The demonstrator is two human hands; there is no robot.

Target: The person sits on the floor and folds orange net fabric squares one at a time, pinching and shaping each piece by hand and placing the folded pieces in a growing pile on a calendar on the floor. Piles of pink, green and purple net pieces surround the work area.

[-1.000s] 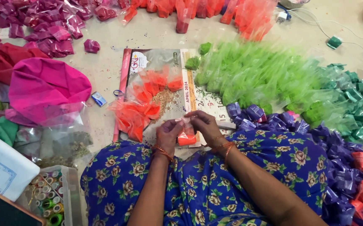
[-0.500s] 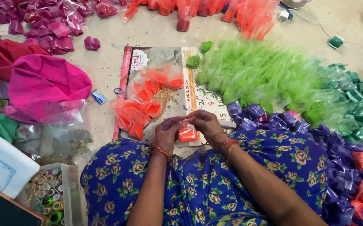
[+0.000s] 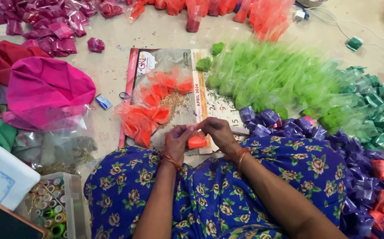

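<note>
Both hands are working close together just above the lap: the left hand (image 3: 176, 138) and the right hand (image 3: 218, 132) are each pinching the top of a small orange packet (image 3: 197, 141), fingers curled shut on it, and the packet is hanging between them over the near edge of a calendar sheet (image 3: 174, 59) lying on the floor. Orange packets (image 3: 145, 117) are sitting on that sheet just left of the hands, green packets (image 3: 271, 79) and purple bows (image 3: 271, 121) are crowding in from the right, and a pink cloth (image 3: 46, 88) is lying well off to the left. The only open floor (image 3: 156, 31) is showing as a bare strip beyond the sheet's far edge.
</note>
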